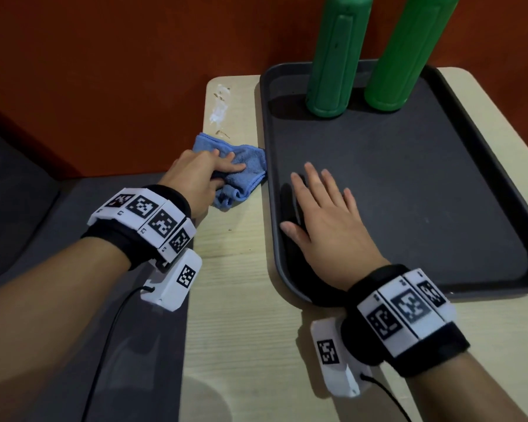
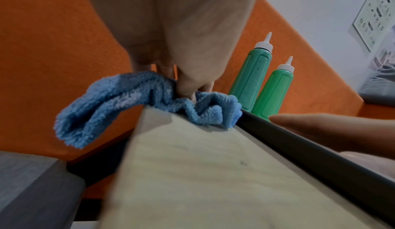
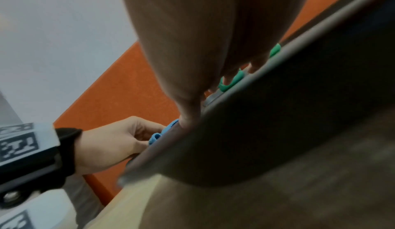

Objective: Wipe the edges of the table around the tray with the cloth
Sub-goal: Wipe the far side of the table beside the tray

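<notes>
A crumpled blue cloth (image 1: 241,175) (image 2: 132,101) lies on the narrow strip of light wooden table (image 1: 232,269) left of the dark grey tray (image 1: 439,184). My left hand (image 1: 208,175) (image 3: 111,144) grips the cloth, fingers curled into it; part of it hangs over the table's left edge in the left wrist view. White smears and brown crumbs (image 1: 220,108) mark the strip beyond the cloth. My right hand (image 1: 317,202) lies flat with spread fingers inside the tray near its left rim (image 2: 299,141).
Two tall green squeeze bottles (image 1: 336,56) (image 1: 409,50) (image 2: 252,74) stand at the tray's far end. An orange wall (image 1: 104,71) rises behind the table. A grey seat (image 1: 19,208) sits below on the left. Bare table shows in front (image 1: 256,360).
</notes>
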Tool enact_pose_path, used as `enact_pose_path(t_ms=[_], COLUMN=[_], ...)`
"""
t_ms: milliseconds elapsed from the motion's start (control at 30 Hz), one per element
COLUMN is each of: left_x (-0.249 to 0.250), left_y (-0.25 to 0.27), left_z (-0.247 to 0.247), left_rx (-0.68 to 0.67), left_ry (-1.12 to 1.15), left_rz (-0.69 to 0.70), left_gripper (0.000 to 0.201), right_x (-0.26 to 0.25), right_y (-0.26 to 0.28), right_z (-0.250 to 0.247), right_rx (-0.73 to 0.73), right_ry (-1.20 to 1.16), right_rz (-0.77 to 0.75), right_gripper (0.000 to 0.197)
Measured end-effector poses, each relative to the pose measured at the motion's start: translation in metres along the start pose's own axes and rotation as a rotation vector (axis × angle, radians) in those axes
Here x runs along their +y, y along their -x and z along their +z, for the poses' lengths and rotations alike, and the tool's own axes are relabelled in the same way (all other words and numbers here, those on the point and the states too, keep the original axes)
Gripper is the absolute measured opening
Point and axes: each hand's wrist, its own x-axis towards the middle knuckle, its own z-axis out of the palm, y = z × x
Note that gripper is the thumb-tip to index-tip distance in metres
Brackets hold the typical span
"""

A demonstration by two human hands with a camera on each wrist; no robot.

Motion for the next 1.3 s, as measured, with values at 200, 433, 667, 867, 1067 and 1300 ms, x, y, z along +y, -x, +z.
enact_pose_path(t_ms=[200,433,667,867,1067,1300], left_x=[-0.003,0.0,0.004,0.007,0.002,0.001], left_y=[-0.004,-0.002,0.005,-0.038,-0.032,-0.039], left_z=[-0.001,-0.001,0.0,-0.014,-0.008,-0.017], left_rx=[-0.01,0.01,0.003,0.016,-0.017,-0.044], left_ry=[-0.014,0.001,0.027,-0.123,-0.156,-0.157], left_rz=[0.012,0.013,-0.014,-0.043,-0.049,-0.021], left_gripper=[0.052,0.055,0.055,0.049,0.047,0.049], right_x=[0.007,0.008,0.009,0.008,0.009,0.01], right_y=[-0.012,-0.012,-0.012,-0.013,-0.012,-0.012], right_z=[0.006,0.005,0.003,0.003,0.003,0.002], right_rx=[-0.081,-0.099,-0.116,-0.119,-0.114,-0.108], right_ry=[0.036,0.044,0.028,0.025,0.038,0.01], right_rz=[0.006,0.0,-0.008,-0.005,-0.005,-0.005], right_gripper=[0.064,0.064,0.064,0.064,0.064,0.066])
